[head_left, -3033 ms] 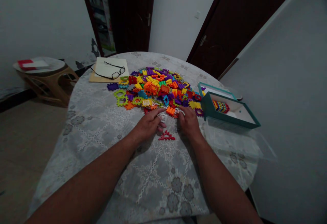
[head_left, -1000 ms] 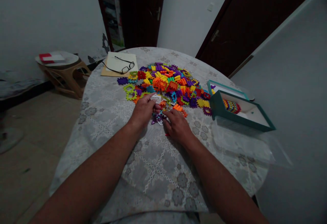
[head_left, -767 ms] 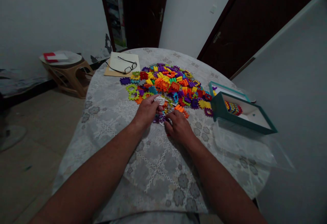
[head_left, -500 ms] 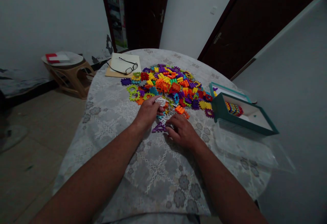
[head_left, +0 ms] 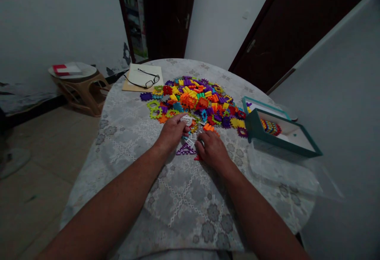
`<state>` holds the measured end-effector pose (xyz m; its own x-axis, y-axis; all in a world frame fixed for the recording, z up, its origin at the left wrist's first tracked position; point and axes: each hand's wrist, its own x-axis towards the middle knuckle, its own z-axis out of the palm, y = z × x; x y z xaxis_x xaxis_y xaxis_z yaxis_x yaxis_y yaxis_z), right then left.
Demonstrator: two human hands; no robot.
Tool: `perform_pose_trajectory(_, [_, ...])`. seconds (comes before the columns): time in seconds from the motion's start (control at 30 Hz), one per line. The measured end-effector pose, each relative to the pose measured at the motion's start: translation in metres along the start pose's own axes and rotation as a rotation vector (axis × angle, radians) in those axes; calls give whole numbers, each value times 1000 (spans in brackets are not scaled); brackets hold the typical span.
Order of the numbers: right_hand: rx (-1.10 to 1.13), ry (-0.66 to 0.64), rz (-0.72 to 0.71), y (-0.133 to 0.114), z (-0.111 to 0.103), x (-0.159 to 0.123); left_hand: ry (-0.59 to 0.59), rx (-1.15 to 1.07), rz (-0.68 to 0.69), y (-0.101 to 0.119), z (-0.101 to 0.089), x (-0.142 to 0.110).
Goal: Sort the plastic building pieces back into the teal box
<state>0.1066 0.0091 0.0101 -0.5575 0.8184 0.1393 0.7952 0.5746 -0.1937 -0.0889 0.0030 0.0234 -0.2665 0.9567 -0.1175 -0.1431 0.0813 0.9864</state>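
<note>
A heap of colourful plastic building pieces (head_left: pixel 196 99) lies on a round table with a lace cloth (head_left: pixel 184 196). My left hand (head_left: pixel 171 132) pinches a small white piece (head_left: pixel 186 120) at the heap's near edge. My right hand (head_left: pixel 212 151) rests beside it with fingers curled over small pieces, a white one at its fingertips and a red one (head_left: pixel 197 158) showing under it. A purple triangular piece (head_left: pixel 185 149) lies on the cloth between the two hands.
An open teal box (head_left: pixel 277 133) with stacked pieces stands at the right, a clear plastic sheet (head_left: pixel 285 173) in front of it. Glasses on a paper pad (head_left: pixel 143 78) lie at the table's far left. A low stool (head_left: pixel 80 84) stands on the floor.
The purple triangle has come into view between my hands. My right hand has shifted slightly nearer over the red piece. My left hand keeps the white piece.
</note>
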Motion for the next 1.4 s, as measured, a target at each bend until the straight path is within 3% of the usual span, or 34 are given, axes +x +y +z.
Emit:
perform_pose_trajectory(0.33, [154,-78,93,12,-4,-8,-78,135,9,2,1,-5])
perform_pose_trajectory(0.43, [306,-33,92,18,-2,-8,-101,177,23,3,0,-6])
perform_pose_trajectory(0.53, [533,91,83,22,1,-8,-127,214,18,2,0,-6])
perform_pose_trajectory(0.73, [934,281,204,18,3,-9,-294,195,-27,-7,3,-10])
perform_pose_trajectory(0.97, [975,321,250,12,6,-7,-506,181,-14,-14,2,-14])
perform_pose_trajectory(1.1, [1002,320,268,6,10,-5,-566,138,9,-16,4,-14])
perform_pose_trajectory(1.2, [1004,315,279,5,11,-4,-534,129,-6,-15,4,-14])
perform_pose_trajectory(1.27, [928,331,253,8,10,-4,-439,125,-25,-11,3,-12])
perform_pose_trajectory(1.4, [587,234,-4,12,9,-3,-206,44,26,-1,-2,-4])
